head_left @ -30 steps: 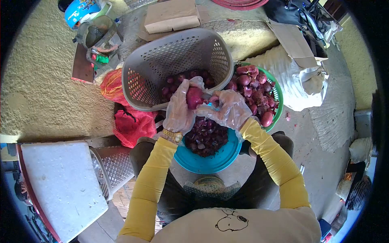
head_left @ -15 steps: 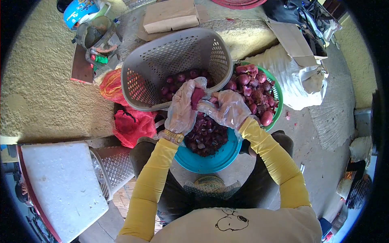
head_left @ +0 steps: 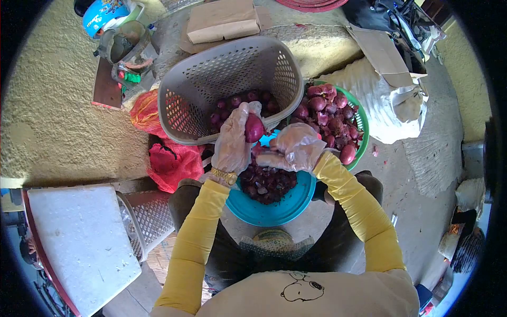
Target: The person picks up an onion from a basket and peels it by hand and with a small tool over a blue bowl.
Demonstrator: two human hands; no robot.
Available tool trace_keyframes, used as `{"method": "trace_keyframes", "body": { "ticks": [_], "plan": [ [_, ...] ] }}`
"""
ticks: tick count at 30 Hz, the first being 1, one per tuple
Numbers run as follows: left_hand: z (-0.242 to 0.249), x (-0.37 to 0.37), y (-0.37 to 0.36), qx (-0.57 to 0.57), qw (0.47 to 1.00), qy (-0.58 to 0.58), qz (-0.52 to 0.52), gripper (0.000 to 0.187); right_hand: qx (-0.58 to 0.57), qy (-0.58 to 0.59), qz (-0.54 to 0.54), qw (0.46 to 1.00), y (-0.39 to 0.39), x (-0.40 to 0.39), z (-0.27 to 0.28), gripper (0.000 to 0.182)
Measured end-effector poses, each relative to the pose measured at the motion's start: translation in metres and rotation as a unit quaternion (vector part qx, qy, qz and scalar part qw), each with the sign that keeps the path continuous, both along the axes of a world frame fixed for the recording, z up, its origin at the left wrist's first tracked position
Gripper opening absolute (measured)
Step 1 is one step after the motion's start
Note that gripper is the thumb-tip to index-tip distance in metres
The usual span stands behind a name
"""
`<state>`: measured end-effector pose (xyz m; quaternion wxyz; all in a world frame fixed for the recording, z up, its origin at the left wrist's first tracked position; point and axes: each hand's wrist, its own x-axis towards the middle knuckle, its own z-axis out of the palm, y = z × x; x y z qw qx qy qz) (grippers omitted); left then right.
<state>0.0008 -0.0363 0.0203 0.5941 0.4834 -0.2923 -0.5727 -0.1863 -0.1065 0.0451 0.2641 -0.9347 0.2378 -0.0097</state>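
Note:
A red onion [head_left: 254, 128] is held in my gloved left hand [head_left: 234, 138], over the near rim of the grey basket [head_left: 174, 113]. My right hand [head_left: 300, 147], also in a clear plastic glove, is apart from the onion, its fingers curled above the blue basin [head_left: 301, 203]. Whether something small is in its fingers I cannot make out. Dark onion skins [head_left: 266, 182] fill the basin. Several red onions lie at the bottom of the grey basket. More onions [head_left: 338, 124] are heaped in the green basket [head_left: 363, 119] on the right.
A white sack [head_left: 380, 105] lies right of the green basket. Red mesh bags [head_left: 174, 164] are left of the basin. A white foam lid [head_left: 82, 238] and another basket [head_left: 153, 211] stand at the lower left. Cardboard [head_left: 224, 21] lies behind the grey basket.
My right hand has moved away from my left, down and to the right. The onion in my left hand now shows more fully, and blue basin shows between the hands.

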Motion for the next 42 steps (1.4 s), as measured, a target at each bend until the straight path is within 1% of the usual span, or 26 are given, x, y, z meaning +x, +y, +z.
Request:
{"method": "trace_keyframes", "body": {
  "ticks": [1, 3, 4, 6, 7, 9, 10, 11, 12, 13, 14, 15, 16, 17, 19, 21, 22, 23, 24, 25, 27, 31, 33, 34, 36, 42],
  "plan": [
    [0.000, -0.001, -0.001, 0.000, 1.000, 0.000, 0.000, 0.046, 0.000, 0.000, 0.000, 1.000, 0.000, 0.000, -0.003, 0.058],
    [0.001, -0.004, -0.003, -0.013, 0.992, 0.111, 0.052, 0.041, -0.052, -0.007, 0.078, 0.996, 0.001, -0.003, -0.010, 0.065],
    [0.000, -0.003, -0.004, -0.012, 0.992, 0.111, 0.053, 0.041, -0.066, -0.038, 0.086, 0.993, 0.002, -0.005, -0.013, 0.067],
    [-0.002, -0.001, -0.007, 0.001, 0.976, 0.215, 0.027, 0.044, -0.074, -0.053, 0.089, 0.992, 0.002, -0.008, -0.022, 0.066],
    [-0.002, 0.000, -0.006, 0.001, 0.976, 0.215, 0.027, 0.044, -0.083, -0.068, 0.092, 0.990, 0.002, -0.009, -0.025, 0.065],
    [0.002, 0.000, -0.003, 0.026, 0.985, 0.165, 0.041, 0.047, -0.079, -0.054, 0.076, 0.993, 0.003, -0.008, -0.016, 0.067],
    [-0.013, 0.004, -0.005, 0.026, 0.985, 0.166, 0.041, 0.047, -0.074, -0.039, 0.059, 0.995, 0.003, -0.008, -0.011, 0.068],
    [-0.039, 0.010, -0.009, -0.053, 0.997, -0.047, 0.026, 0.041, -0.074, -0.039, 0.059, 0.995, 0.003, -0.008, -0.008, 0.068],
    [-0.041, 0.010, -0.011, -0.130, 0.958, -0.257, 0.011, 0.041, -0.058, -0.072, 0.036, 0.995, 0.002, -0.007, -0.006, 0.068],
    [-0.042, 0.011, -0.008, -0.130, 0.958, -0.257, 0.011, 0.041, -0.041, -0.104, 0.013, 0.994, 0.001, -0.007, -0.004, 0.067],
    [-0.021, 0.006, -0.004, -0.102, 0.970, -0.221, -0.004, 0.043, -0.041, -0.104, 0.013, 0.994, -0.001, -0.005, -0.002, 0.067],
    [-0.008, 0.004, -0.001, -0.074, 0.980, -0.186, -0.020, 0.050, -0.063, -0.066, -0.014, 0.996, -0.002, -0.003, -0.001, 0.068],
    [-0.012, 0.005, -0.001, -0.074, 0.980, -0.186, -0.020, 0.050, -0.084, -0.027, -0.041, 0.995, -0.002, -0.001, 0.001, 0.068],
    [-0.014, 0.005, -0.002, -0.082, 0.975, -0.204, -0.029, 0.050, -0.084, -0.027, -0.042, 0.995, -0.001, -0.001, 0.005, 0.068],
    [-0.016, 0.007, -0.002, -0.090, 0.970, -0.222, -0.039, 0.051, -0.066, -0.026, -0.128, 0.989, 0.000, -0.001, 0.015, 0.067],
    [0.007, 0.005, 0.001, 0.008, 0.996, -0.011, -0.087, 0.044, -0.067, -0.052, -0.141, 0.986, -0.001, -0.004, 0.014, 0.068],
    [0.008, 0.005, 0.004, 0.008, 0.996, -0.011, -0.087, 0.044, -0.068, -0.079, -0.154, 0.983, -0.002, -0.005, 0.014, 0.069],
    [0.008, 0.005, 0.007, -0.071, 0.982, -0.139, -0.104, 0.041, -0.068, -0.079, -0.154, 0.983, -0.002, -0.004, 0.014, 0.069],
    [0.010, 0.004, 0.008, -0.147, 0.946, -0.263, -0.118, 0.041, -0.051, -0.077, -0.173, 0.981, -0.002, -0.005, 0.014, 0.069],
    [0.012, 0.004, 0.008, -0.147, 0.946, -0.263, -0.119, 0.041, -0.033, -0.075, -0.193, 0.978, -0.002, -0.005, 0.014, 0.071],
    [0.021, 0.003, 0.005, -0.211, 0.921, -0.302, -0.125, 0.044, -0.046, -0.081, -0.195, 0.976, -0.003, -0.007, 0.010, 0.072],
    [0.022, 0.004, -0.003, -0.149, 0.943, -0.262, -0.144, 0.052, -0.060, -0.107, -0.189, 0.974, -0.005, -0.007, 0.000, 0.071],
    [0.021, 0.007, -0.005, -0.220, 0.864, -0.427, -0.149, 0.050, -0.056, -0.120, -0.187, 0.973, -0.004, -0.007, -0.001, 0.069],
    [0.019, 0.005, -0.003, -0.221, 0.864, -0.427, -0.149, 0.050, -0.051, -0.133, -0.184, 0.973, -0.003, -0.007, -0.001, 0.066],
    [0.016, -0.003, 0.002, -0.247, 0.913, -0.309, -0.099, 0.041, -0.044, -0.153, -0.176, 0.971, -0.002, -0.008, 0.002, 0.064],
    [0.023, -0.003, 0.002, -0.198, 0.919, -0.319, -0.117, 0.037, -0.044, -0.180, -0.147, 0.972, -0.004, -0.008, -0.001, 0.053]
  ]
}}
